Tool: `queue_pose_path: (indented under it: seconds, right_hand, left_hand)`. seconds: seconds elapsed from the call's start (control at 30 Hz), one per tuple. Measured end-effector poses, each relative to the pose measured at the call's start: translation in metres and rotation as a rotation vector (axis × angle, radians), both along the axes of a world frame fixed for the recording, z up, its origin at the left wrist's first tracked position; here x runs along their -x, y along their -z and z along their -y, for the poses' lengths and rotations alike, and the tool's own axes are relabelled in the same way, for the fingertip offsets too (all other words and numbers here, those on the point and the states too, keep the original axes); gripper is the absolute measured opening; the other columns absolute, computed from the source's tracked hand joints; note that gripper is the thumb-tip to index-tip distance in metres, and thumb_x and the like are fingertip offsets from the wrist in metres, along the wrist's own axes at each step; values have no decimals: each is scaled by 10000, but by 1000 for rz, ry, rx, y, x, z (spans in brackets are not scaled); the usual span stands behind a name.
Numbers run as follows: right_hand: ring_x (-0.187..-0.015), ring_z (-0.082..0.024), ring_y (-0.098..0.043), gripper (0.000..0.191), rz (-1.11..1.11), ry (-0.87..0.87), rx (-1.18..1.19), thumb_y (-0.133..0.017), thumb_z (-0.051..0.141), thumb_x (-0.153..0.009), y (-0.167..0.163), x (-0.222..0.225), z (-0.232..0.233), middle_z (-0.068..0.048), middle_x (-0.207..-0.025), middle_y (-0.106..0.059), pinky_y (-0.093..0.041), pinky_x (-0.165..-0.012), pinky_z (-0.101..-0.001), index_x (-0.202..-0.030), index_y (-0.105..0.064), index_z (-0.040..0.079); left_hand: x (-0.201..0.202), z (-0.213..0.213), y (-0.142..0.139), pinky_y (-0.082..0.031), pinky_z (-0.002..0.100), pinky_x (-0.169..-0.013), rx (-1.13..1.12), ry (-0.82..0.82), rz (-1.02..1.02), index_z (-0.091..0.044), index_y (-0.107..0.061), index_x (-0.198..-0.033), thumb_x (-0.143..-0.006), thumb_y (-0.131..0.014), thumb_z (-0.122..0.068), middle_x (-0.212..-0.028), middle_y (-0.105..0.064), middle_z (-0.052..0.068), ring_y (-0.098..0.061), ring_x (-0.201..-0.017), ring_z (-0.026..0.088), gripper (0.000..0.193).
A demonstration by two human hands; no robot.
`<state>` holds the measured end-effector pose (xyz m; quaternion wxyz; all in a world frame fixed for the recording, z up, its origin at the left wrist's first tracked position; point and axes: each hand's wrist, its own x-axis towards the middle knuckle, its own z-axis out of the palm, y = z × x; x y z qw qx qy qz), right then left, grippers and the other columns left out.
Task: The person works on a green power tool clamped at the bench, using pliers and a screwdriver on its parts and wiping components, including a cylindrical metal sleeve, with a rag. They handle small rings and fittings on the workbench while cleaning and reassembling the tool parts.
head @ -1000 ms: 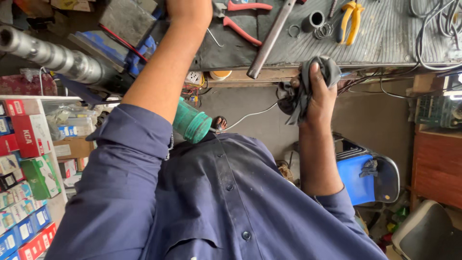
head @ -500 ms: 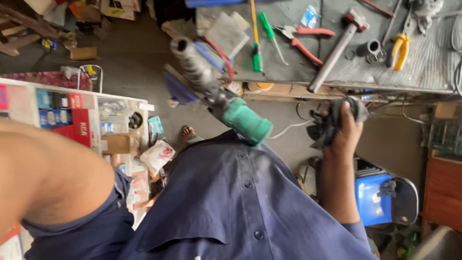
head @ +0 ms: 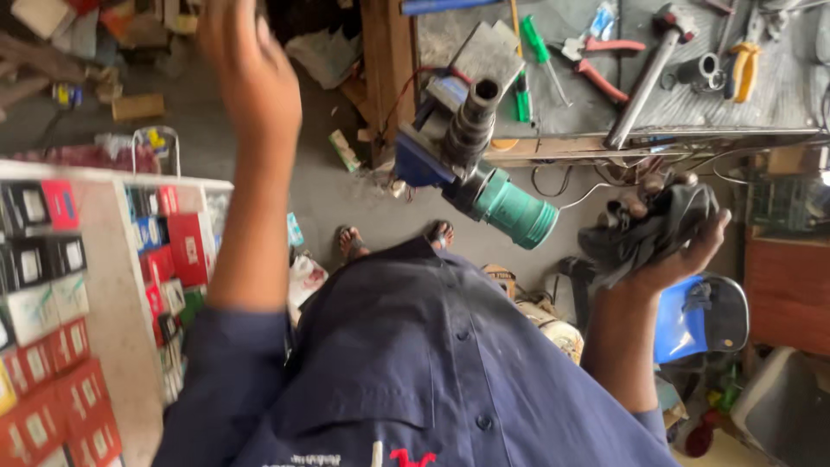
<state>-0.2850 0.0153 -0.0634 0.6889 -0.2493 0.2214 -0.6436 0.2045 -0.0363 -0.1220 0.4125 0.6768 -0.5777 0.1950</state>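
Here, seen from above, a person in a dark blue buttoned work shirt (head: 415, 363) stands on a grey concrete floor (head: 337, 186) beside a worn grey metal workbench (head: 683, 99). The right hand (head: 670, 246) is raised just below the bench's front edge, its fingers curled around a crumpled dark grey rag (head: 644, 229). The left hand (head: 246, 73) is lifted well away from the bench, blurred, fingers loosely bent and holding nothing. Off the bench's near corner juts a pipe assembly with a green plastic fitting (head: 510, 207). On the bench lie a steel hammer (head: 644, 73), red-handled pliers (head: 596, 56), yellow-handled pliers (head: 743, 60) and a green-handled screwdriver (head: 536, 39). Far from the bench, shelves of red and black boxes (head: 60, 285) line the room.
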Motion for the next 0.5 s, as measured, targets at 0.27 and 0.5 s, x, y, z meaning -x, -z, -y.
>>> queue_pose_path:
  seconds: [0.27, 0.5]
  right_hand:
    - [-1211, -322, -549, 977, -5, -120, -10, -387, 861, -933, -43, -107, -41, -164, -1314, -592, -445, -1080, -520, -1468, -473, 48]
    - [-1510, -386, -402, 1071, -128, 2, -2, -400, 849, -899, -88, -159, -53, -203, -1598, -506, -274, -1323, -537, -1615, -337, 55]
  left_hand:
    - [116, -94, -66, -390, 533, -1221, -9, 1197, -321, -132, -659, -1279, -1027, -698, -265, -1399, -608, 103, -559, -1335, 315, 287]
    - [203, -84, -98, -232, 554, -1274, -158, 1269, -472, -34, -607, -1283, -957, -682, -478, -1532, -486, 204, -400, -1480, 412, 555]
